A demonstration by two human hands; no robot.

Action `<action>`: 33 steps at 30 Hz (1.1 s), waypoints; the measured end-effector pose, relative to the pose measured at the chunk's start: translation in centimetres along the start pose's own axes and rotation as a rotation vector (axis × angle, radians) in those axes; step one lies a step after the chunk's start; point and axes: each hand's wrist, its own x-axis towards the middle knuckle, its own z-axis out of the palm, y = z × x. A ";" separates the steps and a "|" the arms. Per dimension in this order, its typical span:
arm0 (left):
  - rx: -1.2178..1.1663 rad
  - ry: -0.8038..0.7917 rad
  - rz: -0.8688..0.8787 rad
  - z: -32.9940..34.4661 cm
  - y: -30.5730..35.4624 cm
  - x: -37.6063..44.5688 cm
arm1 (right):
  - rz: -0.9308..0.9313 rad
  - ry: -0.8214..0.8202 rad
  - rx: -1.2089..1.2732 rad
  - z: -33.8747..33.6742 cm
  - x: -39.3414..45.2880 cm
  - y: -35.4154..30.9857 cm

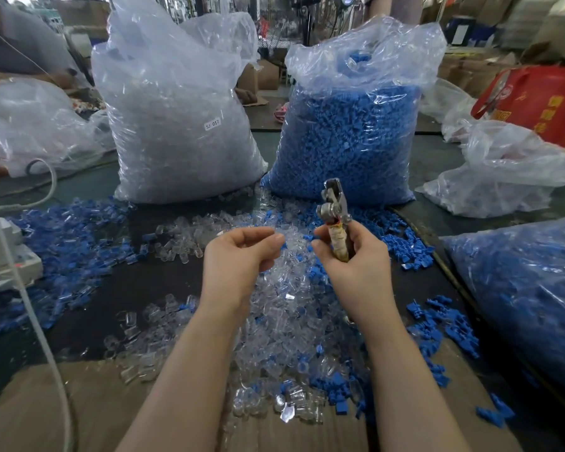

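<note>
Head view: right hand (pixel 353 259) grips the pliers (pixel 335 210) upright above clear caps (pixel 284 308) on the surface (pixel 163 275); left hand (pixel 238 256) curls, hold unclear. Blue-part bag (pixel 349 135) looks full: most work likely remains.

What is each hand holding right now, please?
Left hand: curled; whether it pinches anything cannot be told.
Right hand: grips the metal pliers by the wrapped handle.

My right hand (pixel 353 256) grips the metal tool (pixel 335 208) upright by its taped handle. My left hand (pixel 238 256) hovers just beside it, fingers curled, whether pinching anything I can't tell, above the clear pieces (pixel 284 321), with blue pieces (pixel 402 243) around.
</note>
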 end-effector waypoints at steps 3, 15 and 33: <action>-0.028 -0.017 -0.009 0.7 0.0 -0.3 | -0.027 -0.012 0.009 0.3 -0.1 -0.2; 0.028 -0.031 0.083 2.1 0.0 -1.4 | -0.071 0.106 -0.106 0.8 -0.3 -0.3; 0.172 -0.028 0.267 2.5 0.4 -2.1 | -0.080 0.148 -0.132 1.0 -0.6 -0.6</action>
